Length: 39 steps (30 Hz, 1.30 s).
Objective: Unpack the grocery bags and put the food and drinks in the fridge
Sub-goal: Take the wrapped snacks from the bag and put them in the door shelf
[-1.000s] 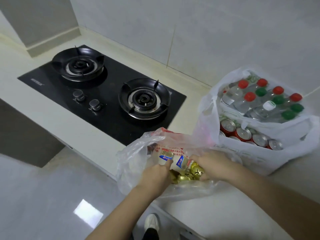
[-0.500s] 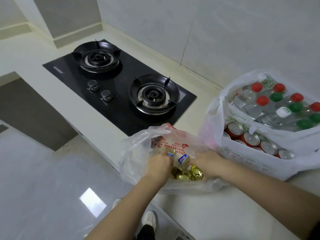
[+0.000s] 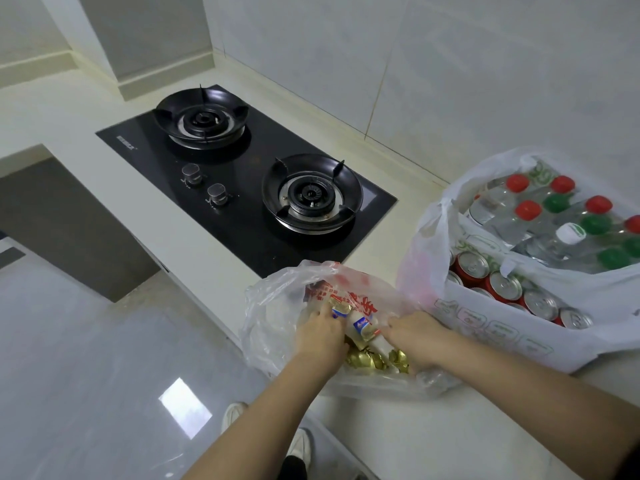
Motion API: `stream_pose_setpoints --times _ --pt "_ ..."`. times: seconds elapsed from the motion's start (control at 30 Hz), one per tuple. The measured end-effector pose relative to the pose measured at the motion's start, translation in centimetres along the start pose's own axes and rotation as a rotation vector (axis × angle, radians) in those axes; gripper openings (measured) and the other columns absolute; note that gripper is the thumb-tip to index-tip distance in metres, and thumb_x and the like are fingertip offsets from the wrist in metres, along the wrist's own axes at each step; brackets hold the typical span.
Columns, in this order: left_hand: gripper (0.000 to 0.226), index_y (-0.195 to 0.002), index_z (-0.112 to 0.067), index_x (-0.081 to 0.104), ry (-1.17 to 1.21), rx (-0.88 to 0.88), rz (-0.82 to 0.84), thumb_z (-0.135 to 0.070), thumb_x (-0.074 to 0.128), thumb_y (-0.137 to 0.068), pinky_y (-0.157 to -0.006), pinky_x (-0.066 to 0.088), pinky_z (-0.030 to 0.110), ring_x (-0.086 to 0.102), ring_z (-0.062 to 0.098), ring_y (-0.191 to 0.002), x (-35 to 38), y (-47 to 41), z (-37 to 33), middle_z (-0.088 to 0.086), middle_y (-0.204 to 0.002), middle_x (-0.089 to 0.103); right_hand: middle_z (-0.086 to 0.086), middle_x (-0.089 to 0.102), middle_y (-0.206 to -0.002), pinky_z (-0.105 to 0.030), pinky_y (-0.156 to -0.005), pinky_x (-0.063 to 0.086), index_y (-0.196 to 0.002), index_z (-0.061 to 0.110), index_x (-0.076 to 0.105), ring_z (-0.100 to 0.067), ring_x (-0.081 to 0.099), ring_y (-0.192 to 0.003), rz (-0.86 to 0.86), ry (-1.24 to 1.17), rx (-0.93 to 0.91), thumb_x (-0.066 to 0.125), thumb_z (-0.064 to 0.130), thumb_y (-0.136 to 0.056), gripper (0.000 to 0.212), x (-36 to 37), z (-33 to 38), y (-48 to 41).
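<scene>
A small clear plastic bag with red print lies at the counter's front edge. Both hands are inside it. My left hand grips small white bottles with gold foil tops; my right hand closes on the same bunch from the right. Gold-wrapped items lie under the bottles. To the right stands a large white bag packed with red drink cans and clear water bottles with red and green caps.
A black two-burner gas hob is set into the white counter behind the small bag. A tiled wall runs along the back. Grey glossy floor and my white shoes show below the counter edge.
The view has swung left and drawn back a little. Both hands stay in the small bag, and the white bottles now stand up more between them.
</scene>
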<state>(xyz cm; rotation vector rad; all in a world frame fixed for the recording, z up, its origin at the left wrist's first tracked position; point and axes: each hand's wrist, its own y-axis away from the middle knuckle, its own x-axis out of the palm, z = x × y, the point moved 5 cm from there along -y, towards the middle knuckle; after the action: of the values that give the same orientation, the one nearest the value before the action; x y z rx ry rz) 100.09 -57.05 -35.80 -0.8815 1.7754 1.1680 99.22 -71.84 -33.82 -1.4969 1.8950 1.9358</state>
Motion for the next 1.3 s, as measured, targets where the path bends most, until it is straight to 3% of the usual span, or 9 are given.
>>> stream_pose_setpoints --times 0.17,0.3,0.47,0.53,0.63,0.7,0.93,1.13,1.3 --pt "0.029 -0.12 -0.016 0.061 -0.045 -0.012 0.014 -0.016 0.053 -0.093 -0.09 0.044 0.032 0.052 0.025 -0.114 0.4 -0.4 -0.1 0.008 -0.127 0.053 -0.008 0.066 -0.098 -0.032 -0.066 0.043 -0.125 0.016 0.044 -0.029 0.063 -0.088 -0.007 0.016 -0.007 0.068 0.017 -0.078 0.053 0.1 0.0 0.2" --pt "0.022 -0.11 -0.013 0.056 0.119 -0.017 -0.002 -0.004 0.049 -0.092 -0.067 0.043 0.034 0.062 0.03 -0.096 -0.7 0.2 -0.2 0.011 -0.106 0.064 -0.004 0.063 -0.096 -0.033 -0.068 0.05 -0.117 0.019 0.054 -0.025 0.059 -0.081 -0.012 -0.054 -0.002 0.066 0.019 -0.076 0.043 -0.4 -0.3 0.3" --pt "0.017 -0.085 -0.014 0.038 0.334 0.014 -0.147 0.0 0.046 -0.091 -0.058 0.032 0.033 0.048 0.029 -0.072 -4.3 1.8 0.7 0.008 -0.076 0.049 -0.005 0.062 -0.102 -0.028 -0.059 0.039 -0.107 0.016 0.056 -0.025 0.059 -0.085 -0.167 -0.197 0.03 0.064 0.022 -0.078 0.031 -3.6 -1.4 1.0" --pt "0.012 -0.084 -0.012 0.04 0.469 0.024 -0.223 -0.005 0.042 -0.094 -0.056 0.032 0.034 0.047 0.026 -0.068 -5.7 2.5 1.6 0.005 -0.073 0.05 -0.004 0.062 -0.096 -0.031 -0.064 0.046 -0.102 0.016 0.056 -0.023 0.059 -0.084 -0.249 -0.299 0.024 0.065 0.028 -0.076 0.029 -4.9 -1.8 1.0" --pt "0.012 -0.084 -0.013 0.046 0.714 -0.01 -0.292 -0.01 0.044 -0.095 -0.06 0.049 0.036 0.056 0.023 -0.069 -7.6 3.8 3.2 0.003 -0.075 0.058 -0.001 0.061 -0.087 -0.04 -0.072 0.053 -0.094 0.016 0.058 -0.02 0.059 -0.08 -0.329 -0.45 -0.013 0.069 0.032 -0.072 0.03 -6.8 -2.2 1.2" --pt "0.017 -0.082 -0.018 0.049 0.928 -0.078 -0.343 -0.01 0.045 -0.096 -0.064 0.057 0.039 0.063 0.023 -0.071 -8.7 4.7 4.5 0.005 -0.079 0.061 0.001 0.062 -0.084 -0.036 -0.071 0.052 -0.094 0.017 0.06 -0.016 0.059 -0.078 -0.38 -0.53 -0.032 0.071 0.033 -0.071 0.03 -8.2 -2.4 1.6" --pt "0.015 -0.088 -0.007 0.055 1.555 -0.314 -0.523 -0.014 0.05 -0.1 -0.056 0.057 0.032 0.07 0.017 -0.068 -10.4 7.5 8.7 0.011 -0.082 0.068 0.013 0.064 -0.09 -0.029 -0.073 0.053 -0.101 0.033 0.062 -0.003 0.059 -0.081 -0.531 -0.726 -0.086 0.074 0.035 -0.071 0.032 -12.0 -2.3 2.0" --pt "0.017 -0.086 -0.012 0.057 1.575 -0.364 -0.534 -0.017 0.049 -0.101 -0.056 0.055 0.028 0.069 0.014 -0.067 -10.0 8.1 10.2 0.009 -0.082 0.065 0.01 0.062 -0.091 -0.033 -0.074 0.054 -0.095 0.027 0.059 -0.009 0.059 -0.083 -0.486 -0.777 -0.058 0.074 0.026 -0.072 0.028 -12.6 -1.9 2.1" --pt "0.016 -0.087 -0.01 0.056 1.583 -0.344 -0.474 -0.017 0.051 -0.1 -0.055 0.055 0.029 0.069 0.012 -0.065 -9.5 7.8 10.0 0.011 -0.084 0.067 -0.002 0.062 -0.094 -0.036 -0.076 0.054 -0.099 0.016 0.053 -0.016 0.061 -0.085 -0.304 -0.697 0.14 0.071 0.034 -0.078 0.034 -11.1 -2.5 2.4"
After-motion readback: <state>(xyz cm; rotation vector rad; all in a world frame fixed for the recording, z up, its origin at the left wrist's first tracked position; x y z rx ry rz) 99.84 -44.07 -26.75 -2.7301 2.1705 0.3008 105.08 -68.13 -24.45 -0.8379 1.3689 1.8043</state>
